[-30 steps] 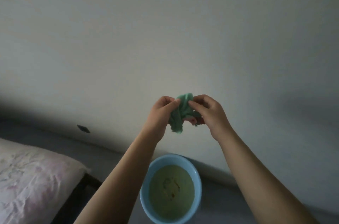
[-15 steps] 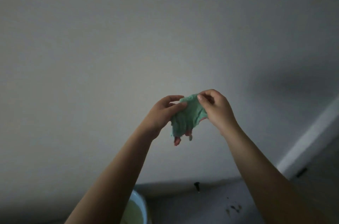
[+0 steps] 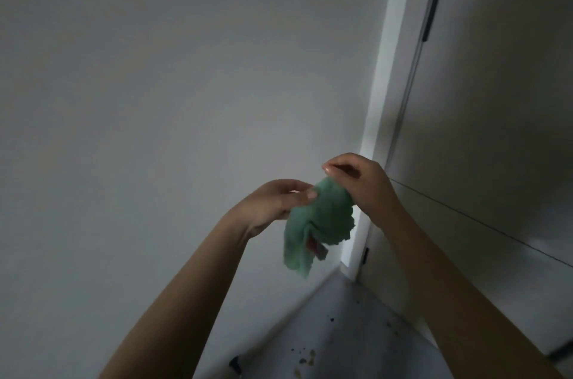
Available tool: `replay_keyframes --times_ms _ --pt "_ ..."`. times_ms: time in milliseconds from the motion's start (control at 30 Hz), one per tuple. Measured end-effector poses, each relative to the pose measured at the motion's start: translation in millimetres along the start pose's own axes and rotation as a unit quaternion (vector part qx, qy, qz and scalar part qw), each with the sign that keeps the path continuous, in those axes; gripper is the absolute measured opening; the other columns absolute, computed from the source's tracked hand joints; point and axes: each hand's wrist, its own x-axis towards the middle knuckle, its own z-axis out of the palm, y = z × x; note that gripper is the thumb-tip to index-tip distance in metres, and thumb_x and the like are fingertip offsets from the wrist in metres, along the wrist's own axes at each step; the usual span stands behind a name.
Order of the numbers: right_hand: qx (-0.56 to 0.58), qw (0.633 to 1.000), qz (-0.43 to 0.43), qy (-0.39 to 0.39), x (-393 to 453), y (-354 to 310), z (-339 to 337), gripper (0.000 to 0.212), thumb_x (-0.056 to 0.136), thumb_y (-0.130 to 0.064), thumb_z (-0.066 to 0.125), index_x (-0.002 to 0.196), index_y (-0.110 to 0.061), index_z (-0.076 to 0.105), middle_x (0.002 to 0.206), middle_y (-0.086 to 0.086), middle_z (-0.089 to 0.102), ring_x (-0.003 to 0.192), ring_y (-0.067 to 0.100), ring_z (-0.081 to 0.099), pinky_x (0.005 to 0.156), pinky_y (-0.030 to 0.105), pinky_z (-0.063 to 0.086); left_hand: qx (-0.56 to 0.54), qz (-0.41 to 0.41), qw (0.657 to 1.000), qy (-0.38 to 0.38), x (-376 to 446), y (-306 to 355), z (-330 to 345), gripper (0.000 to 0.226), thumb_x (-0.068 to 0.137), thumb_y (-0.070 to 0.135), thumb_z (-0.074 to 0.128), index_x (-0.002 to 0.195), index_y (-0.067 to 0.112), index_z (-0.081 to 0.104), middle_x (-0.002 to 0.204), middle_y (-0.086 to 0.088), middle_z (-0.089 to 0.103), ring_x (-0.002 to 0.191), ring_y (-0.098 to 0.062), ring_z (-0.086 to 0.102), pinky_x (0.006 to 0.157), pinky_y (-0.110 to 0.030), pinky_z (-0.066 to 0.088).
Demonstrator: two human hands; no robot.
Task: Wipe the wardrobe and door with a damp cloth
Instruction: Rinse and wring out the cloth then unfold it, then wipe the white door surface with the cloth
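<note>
Head view takes in the pale wall (image 3: 155, 99), then the wardrobe (image 3: 496, 130) with its door to the right, not yet touched by any cloth, so wiping seems all ahead; left hand (image 3: 273, 205) and right hand (image 3: 359, 180) each pinch the green cloth (image 3: 316, 223) hanging between them; no readable writing anywhere

Your picture is dim and grey all over. The wall (image 3: 155, 99) is a little brighter near the middle and gets darker toward the corners. The wardrobe (image 3: 496, 99) sits in shadow. The green cloth (image 3: 319, 223) looks soft and blurry. Straight lines lean at the edges.
</note>
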Motion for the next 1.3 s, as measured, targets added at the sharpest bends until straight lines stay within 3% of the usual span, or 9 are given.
replay_keyframes --times_ms 167,300,400,567,833,933,1033,1167,1300 --pt "-0.013 0.997 0.033 0.075 17.5 34.2 -49.0 0.010 0.088 -0.022 0.066 0.096 -0.029 0.067 0.096 -0.013 0.067 0.087 0.001 0.063 0.072 0.010 0.048 -0.051 -0.041 0.988 -0.142 83.1 21.9 26.8 0.052 0.085 0.032 0.066 0.119 -0.006 0.055 0.112 -0.022 0.065 0.096 -0.034 0.065 0.082 -0.038 0.055" --pt "-0.026 0.979 0.082 0.186 19.3 58.4 -65.7 0.011 0.090 -0.032 0.062 0.101 -0.035 0.061 0.103 -0.010 0.063 0.093 0.007 0.060 0.073 0.010 0.044 -0.161 -0.032 0.980 -0.110 135.8 24.8 50.1 0.060 0.083 0.033 0.069 0.126 -0.005 0.051 0.116 -0.028 0.059 0.097 -0.036 0.062 0.083 -0.043 0.054" --pt "-0.064 0.959 0.132 0.244 19.5 71.2 -75.9 0.024 0.093 -0.038 0.056 0.113 -0.025 0.059 0.098 -0.006 0.060 0.082 0.006 0.056 0.064 0.009 0.044 -0.206 -0.022 0.975 -0.080 164.1 30.3 72.1 0.037 0.090 0.028 0.062 0.119 0.005 0.058 0.109 -0.016 0.064 0.094 -0.028 0.064 0.083 -0.041 0.055" --pt "-0.040 0.935 0.191 0.297 23.3 88.4 -85.5 0.030 0.090 -0.044 0.057 0.113 -0.025 0.056 0.090 0.002 0.065 0.075 0.016 0.061 0.071 0.033 0.052 -0.267 -0.007 0.961 -0.076 191.6 36.8 106.2 0.027 0.094 0.021 0.055 0.117 0.008 0.057 0.104 -0.009 0.065 0.090 -0.022 0.064 0.071 -0.032 0.056" --pt "0.025 0.908 0.129 0.399 24.0 101.0 -120.1 0.016 0.091 -0.018 0.063 0.102 -0.030 0.062 0.081 -0.005 0.066 0.071 0.003 0.062 0.063 0.013 0.047 -0.261 0.022 0.961 -0.088 214.3 46.9 146.8 0.017 0.093 0.015 0.055 0.111 0.015 0.058 0.116 -0.011 0.061 0.105 -0.026 0.061 0.082 -0.033 0.055" --pt "-0.016 0.903 0.115 0.414 21.1 103.3 -138.9 0.017 0.094 -0.014 0.057 0.098 -0.030 0.064 0.090 -0.006 0.067 0.081 0.007 0.062 0.069 0.016 0.049 -0.184 0.046 0.980 -0.065 219.8 44.5 152.8 0.019 0.092 0.013 0.059 0.111 0.015 0.057 0.110 -0.006 0.064 0.099 -0.019 0.064 0.080 -0.026 0.056" --pt "-0.050 0.894 0.114 0.430 18.9 107.4 -164.4 0.022 0.096 -0.012 0.052 0.093 -0.029 0.066 0.091 -0.013 0.065 0.085 0.008 0.059 0.075 0.023 0.048 -0.081 0.046 0.996 -0.014 227.2 43.0 156.5 0.025 0.089 0.019 0.065 0.112 0.013 0.058 0.110 -0.008 0.064 0.100 -0.020 0.062 0.090 -0.033 0.053" --pt "-0.072 0.908 0.128 0.393 17.9 111.3 -194.2 0.021 0.096 -0.014 0.053 0.091 -0.028 0.069 0.091 -0.014 0.067 0.085 0.003 0.058 0.079 0.023 0.048 -0.098 0.020 0.995 -0.029 227.6 54.8 165.2 0.012 0.088 0.018 0.066 0.096 0.013 0.059 0.094 -0.005 0.064 0.084 -0.016 0.063 0.074 -0.027 0.055" --pt "-0.108 0.921 0.152 0.341 17.5 112.4 -223.0 0.015 0.091 -0.023 0.064 0.102 -0.017 0.072 0.093 -0.007 0.067 0.087 0.010 0.061 0.073 0.013 0.045 -0.099 0.005 0.994 -0.055 238.5 61.7 168.6 0.060 0.079 0.013 0.075 0.123 0.021 0.036 0.101 -0.010 0.058 0.087 -0.022 0.063 0.063 -0.023 0.056"
